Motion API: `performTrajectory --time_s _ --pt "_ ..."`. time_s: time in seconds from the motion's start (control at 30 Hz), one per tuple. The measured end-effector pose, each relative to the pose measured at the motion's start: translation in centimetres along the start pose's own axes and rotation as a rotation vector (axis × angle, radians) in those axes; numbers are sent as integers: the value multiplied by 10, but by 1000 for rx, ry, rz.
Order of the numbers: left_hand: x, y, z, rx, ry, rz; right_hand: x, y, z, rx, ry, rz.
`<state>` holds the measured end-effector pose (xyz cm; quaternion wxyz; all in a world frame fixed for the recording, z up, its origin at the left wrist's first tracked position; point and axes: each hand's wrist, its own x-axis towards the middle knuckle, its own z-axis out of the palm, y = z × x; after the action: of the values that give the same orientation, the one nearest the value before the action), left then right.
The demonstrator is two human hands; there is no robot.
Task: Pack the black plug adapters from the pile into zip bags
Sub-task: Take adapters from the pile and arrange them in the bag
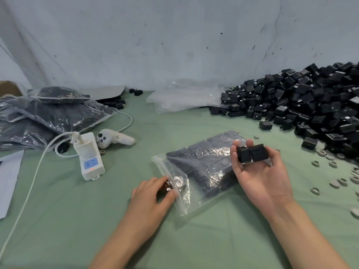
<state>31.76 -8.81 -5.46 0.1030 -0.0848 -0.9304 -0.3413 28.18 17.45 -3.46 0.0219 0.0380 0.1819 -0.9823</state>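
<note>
a clear zip bag [204,167] lies flat on the green table cover [97,220] in front of us. it is partly filled with rows of black plug adapters, and its open mouth is turned toward our left hand [153,193]. that hand's fingers are curled round one adapter [168,188] right at the bag's mouth, with its metal prongs showing between the fingers. our right hand [260,171] is raised palm up over the bag's far right corner, thumb and fingers closed on two adapters [251,155] held side by side. the hands are apart, with the bag between them.

to the right, well apart from the bag, the pile [310,105] of loose adapters slopes up against the pale backdrop sheet — a few strays sit at its near edge. small grey rings [334,183] are scattered on the cover below the pile. behind the bag, empty clear bags [184,98] lie crumpled beside the pile. to the left sit a white power strip [89,156] with a plug in it, a white handheld controller [114,140] just beside it, and a braided cable [38,167] running toward us. further left — a stack of filled bags [54,113].
</note>
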Motion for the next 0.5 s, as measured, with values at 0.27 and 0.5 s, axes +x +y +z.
performTrajectory --time_s 0.27,0.5 --pt "3 3 4 -39 26 4 4 5 4 -23 -22 41" --pt "0 -2 0 3 -94 67 6 5 7 -47 -19 62"
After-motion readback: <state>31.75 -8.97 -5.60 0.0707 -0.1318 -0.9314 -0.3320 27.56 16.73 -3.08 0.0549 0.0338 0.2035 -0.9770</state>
